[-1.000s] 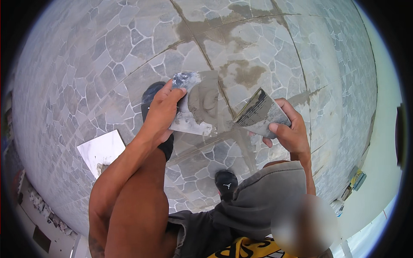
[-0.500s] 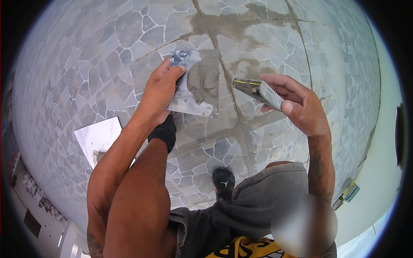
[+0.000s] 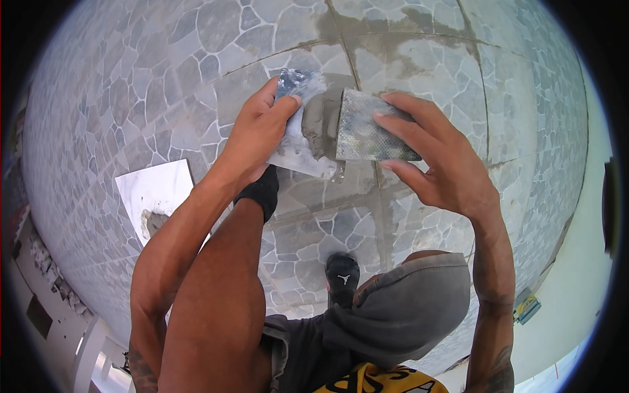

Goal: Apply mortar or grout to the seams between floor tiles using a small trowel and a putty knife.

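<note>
My left hand [image 3: 259,124] is closed on the left edge of a flat, whitish, square plate [image 3: 288,147] with a mound of wet grey mortar [image 3: 316,124] on its right half. In my right hand [image 3: 442,154] is a smaller grey square pad [image 3: 363,128] with a mottled, textured face, gripped by fingers on its top and right side. The pad's left edge is at the mortar on the plate; whether it touches cannot be told.
Grey stone-pattern floor [image 3: 170,98] has joints and wet patches. A white tile [image 3: 151,187] with mortar lies at left, partly behind my left arm. My dark shoe [image 3: 341,281] is below. A pale wall [image 3: 557,301] and a small yellow-and-teal item [image 3: 526,308] are at right.
My right hand has risen and moved left, turning the pad textured-face up against the plate's right side. The plate has moved up, and over the last half second slightly right.
</note>
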`<action>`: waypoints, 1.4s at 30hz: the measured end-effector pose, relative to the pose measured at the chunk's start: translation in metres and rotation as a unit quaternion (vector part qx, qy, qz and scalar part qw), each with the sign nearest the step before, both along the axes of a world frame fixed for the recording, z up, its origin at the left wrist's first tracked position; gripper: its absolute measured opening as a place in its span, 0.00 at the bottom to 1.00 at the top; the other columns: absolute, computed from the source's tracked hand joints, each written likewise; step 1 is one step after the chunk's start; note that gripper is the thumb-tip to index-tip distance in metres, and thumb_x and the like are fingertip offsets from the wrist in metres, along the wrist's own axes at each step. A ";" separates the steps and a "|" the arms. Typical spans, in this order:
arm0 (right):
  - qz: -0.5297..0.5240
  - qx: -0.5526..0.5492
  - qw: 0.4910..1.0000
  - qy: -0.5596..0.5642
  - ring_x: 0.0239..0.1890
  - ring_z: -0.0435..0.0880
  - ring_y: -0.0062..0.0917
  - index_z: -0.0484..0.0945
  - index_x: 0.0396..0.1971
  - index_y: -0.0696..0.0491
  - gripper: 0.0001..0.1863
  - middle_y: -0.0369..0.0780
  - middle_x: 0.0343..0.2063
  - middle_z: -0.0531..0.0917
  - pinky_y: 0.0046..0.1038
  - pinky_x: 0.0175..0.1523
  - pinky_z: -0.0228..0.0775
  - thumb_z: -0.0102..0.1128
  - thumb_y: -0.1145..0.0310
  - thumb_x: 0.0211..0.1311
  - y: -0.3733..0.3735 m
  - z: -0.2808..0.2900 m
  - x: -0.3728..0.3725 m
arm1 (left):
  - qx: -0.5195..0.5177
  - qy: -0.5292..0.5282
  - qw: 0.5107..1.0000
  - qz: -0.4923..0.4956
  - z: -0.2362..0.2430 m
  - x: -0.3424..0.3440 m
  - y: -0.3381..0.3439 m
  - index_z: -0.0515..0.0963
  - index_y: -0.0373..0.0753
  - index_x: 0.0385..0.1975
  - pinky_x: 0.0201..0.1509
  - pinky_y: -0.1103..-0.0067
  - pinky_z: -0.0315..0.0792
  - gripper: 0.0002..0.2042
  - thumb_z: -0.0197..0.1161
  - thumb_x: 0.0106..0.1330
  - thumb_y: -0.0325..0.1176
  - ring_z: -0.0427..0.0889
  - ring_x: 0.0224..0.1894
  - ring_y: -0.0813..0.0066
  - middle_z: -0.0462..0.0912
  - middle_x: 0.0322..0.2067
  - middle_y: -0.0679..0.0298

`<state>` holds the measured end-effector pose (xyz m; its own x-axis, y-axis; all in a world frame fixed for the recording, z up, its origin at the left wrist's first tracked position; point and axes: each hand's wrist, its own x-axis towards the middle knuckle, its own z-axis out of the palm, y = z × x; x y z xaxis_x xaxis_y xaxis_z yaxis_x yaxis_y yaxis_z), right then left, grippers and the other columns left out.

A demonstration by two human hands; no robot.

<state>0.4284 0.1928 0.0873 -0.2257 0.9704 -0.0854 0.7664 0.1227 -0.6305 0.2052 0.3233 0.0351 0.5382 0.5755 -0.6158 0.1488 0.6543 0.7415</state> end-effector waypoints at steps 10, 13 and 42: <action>0.013 -0.122 0.992 -0.002 0.53 0.77 0.44 0.72 0.57 0.55 0.27 0.48 0.56 0.74 0.36 0.57 0.70 0.64 0.63 0.58 -0.028 -0.033 0.037 | 0.031 0.031 0.998 0.042 0.010 -0.006 -0.004 0.70 0.33 0.56 0.40 0.82 0.75 0.18 0.50 0.68 0.32 0.78 0.37 0.83 0.80 0.40 0.65; -0.160 -0.365 0.870 0.291 0.50 0.80 0.41 0.68 0.60 0.60 0.33 0.51 0.54 0.76 0.37 0.54 0.73 0.63 0.55 0.60 -0.057 -0.058 0.061 | 0.049 0.076 0.993 0.071 0.012 -0.005 -0.001 0.71 0.33 0.52 0.39 0.80 0.77 0.16 0.51 0.67 0.33 0.79 0.35 0.81 0.80 0.38 0.65; -0.147 -0.350 0.713 0.590 0.58 0.75 0.35 0.58 0.65 0.66 0.41 0.49 0.57 0.73 0.43 0.64 0.67 0.57 0.51 0.62 -0.122 -0.135 0.050 | 0.057 0.021 0.992 0.113 -0.002 -0.046 -0.036 0.75 0.35 0.39 0.32 0.77 0.77 0.09 0.51 0.67 0.32 0.77 0.28 0.75 0.76 0.30 0.63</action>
<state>0.4784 0.0705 -0.0478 -0.3361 0.8038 -0.4908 -0.4197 -0.5943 -0.6860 0.1591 0.2877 0.0331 0.3630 0.7457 -0.5587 0.0398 0.5866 0.8089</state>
